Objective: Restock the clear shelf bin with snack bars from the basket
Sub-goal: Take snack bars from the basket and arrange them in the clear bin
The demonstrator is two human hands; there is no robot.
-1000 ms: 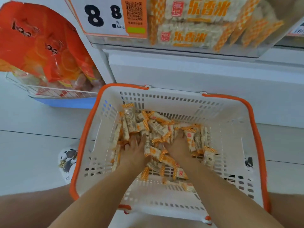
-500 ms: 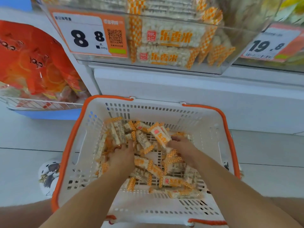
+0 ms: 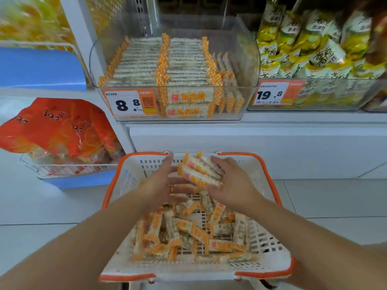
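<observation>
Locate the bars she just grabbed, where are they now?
In the head view, the bundle of snack bars sits centre frame, held by the right hand beside the open left hand, above the basket and below the clear bin.

Even, bright shop light with soft wide-angle blur

Diffuse light is filling the scene, leaving almost no shadows on the pale floor [image 3: 31, 206]. Glare is washing over the clear shelf bin [image 3: 240, 59]. Edges are bowing outward, and the yellow bags [image 3: 314, 49] and orange bag [image 3: 62, 130] are smearing out of focus.
</observation>
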